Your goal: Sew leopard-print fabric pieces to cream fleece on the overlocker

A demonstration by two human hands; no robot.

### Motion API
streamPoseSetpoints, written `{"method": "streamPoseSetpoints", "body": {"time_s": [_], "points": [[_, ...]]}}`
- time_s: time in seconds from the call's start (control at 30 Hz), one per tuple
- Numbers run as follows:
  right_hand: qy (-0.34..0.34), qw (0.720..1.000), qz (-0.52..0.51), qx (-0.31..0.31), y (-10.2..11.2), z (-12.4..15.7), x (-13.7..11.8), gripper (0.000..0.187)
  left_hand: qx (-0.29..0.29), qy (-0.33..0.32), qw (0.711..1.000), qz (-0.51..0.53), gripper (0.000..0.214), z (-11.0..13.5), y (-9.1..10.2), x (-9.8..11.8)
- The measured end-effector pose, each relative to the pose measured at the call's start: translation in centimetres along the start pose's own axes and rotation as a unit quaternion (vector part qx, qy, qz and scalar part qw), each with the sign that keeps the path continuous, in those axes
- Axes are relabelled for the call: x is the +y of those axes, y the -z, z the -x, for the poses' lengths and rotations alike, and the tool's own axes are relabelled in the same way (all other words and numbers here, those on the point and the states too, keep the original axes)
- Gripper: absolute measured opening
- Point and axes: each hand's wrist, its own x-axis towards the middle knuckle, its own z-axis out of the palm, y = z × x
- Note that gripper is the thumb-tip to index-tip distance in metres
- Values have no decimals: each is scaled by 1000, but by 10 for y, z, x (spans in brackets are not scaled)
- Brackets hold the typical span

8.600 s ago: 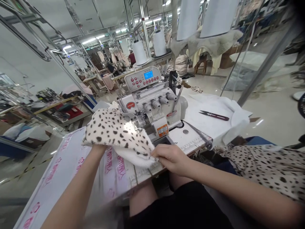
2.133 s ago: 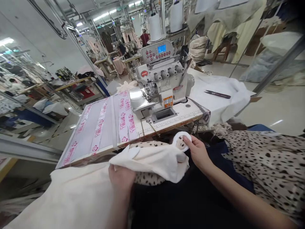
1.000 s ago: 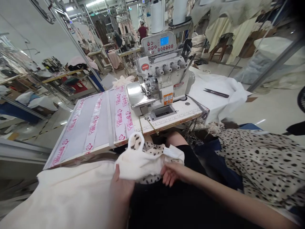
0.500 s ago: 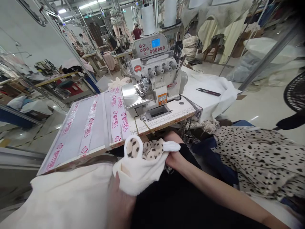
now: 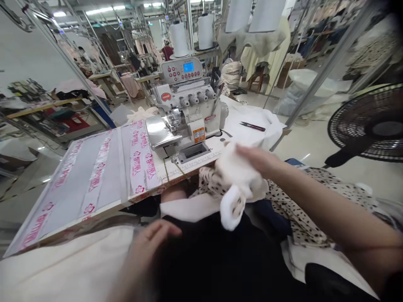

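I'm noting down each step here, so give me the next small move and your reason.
Probably lower the cream piece onto the spotted cloth at the person's right: the right hand alone holds the piece up, that cloth lies close by, and the left hand, though blurred, seems to hold nothing.

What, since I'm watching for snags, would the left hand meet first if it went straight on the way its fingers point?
Probably the pale cloth flap ahead of the left hand; black clothing lies along that line too, and the depth is unclear.
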Motion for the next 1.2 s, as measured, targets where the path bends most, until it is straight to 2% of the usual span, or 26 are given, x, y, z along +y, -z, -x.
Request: {"method": "streamPoseSetpoints", "body": {"time_s": [0.03, 0.07, 0.1, 0.17, 0.23, 0.33, 0.43, 0.53, 0.63, 0.7, 0.77, 0.83, 0.9, 0.97, 1.1, 1.2], "points": [[-35, 994, 59, -88, -7, 2, -12, 45, 59, -72, 994, 49, 16, -4, 0, 19], [-59, 977, 113, -172, -15, 3, -22, 43, 75, -141, 981, 109, 27, -9, -2, 39], [-64, 956, 155, -242, -25, 5, -32, 40, 66, -205, 963, 163, 38, -15, -6, 59], [-32, 923, 206, -323, -44, 6, -50, 37, -8, -281, 941, 189, 60, -31, -16, 92], [-14, 895, 215, -390, -58, 4, -66, 37, -106, -293, 937, 158, 68, -50, -24, 114], [-19, 879, 183, -439, -66, -4, -82, 36, -222, -207, 944, 132, 64, -75, -29, 128], [-49, 865, 197, -458, -59, -13, -87, 37, -293, -109, 948, 58, 55, -87, -23, 133], [-60, 841, 268, -466, -41, -22, -84, 35, -326, -76, 935, -116, 31, -89, -6, 138], [-54, 858, 282, -425, -17, -28, -82, 33, -278, -67, 917, -280, 18, -86, 21, 134], [-60, 880, 265, -389, 0, -30, -83, 33, -219, -45, 925, -307, 16, -82, 39, 125], [-54, 901, 244, -354, 12, -31, -85, 32, -168, -26, 950, -261, 17, -76, 53, 112], [-27, 918, 219, -329, 17, -31, -86, 28, -145, -21, 972, -184, 21, -71, 61, 98], [-1, 930, 189, -315, 17, -32, -85, 24, -134, -20, 986, -94, 27, -67, 64, 84], [-2, 939, 154, -309, 12, -33, -82, 25, -111, -17, 993, 24, 28, -67, 64, 72], [-49, 951, 78, -295, 2, -36, -72, 31, -27, 21, 973, 229, 26, -70, 58, 55], [-98, 961, 33, -255, -7, -40, -63, 32, -4, 44, 950, 311, 28, -71, 52, 50]]}}
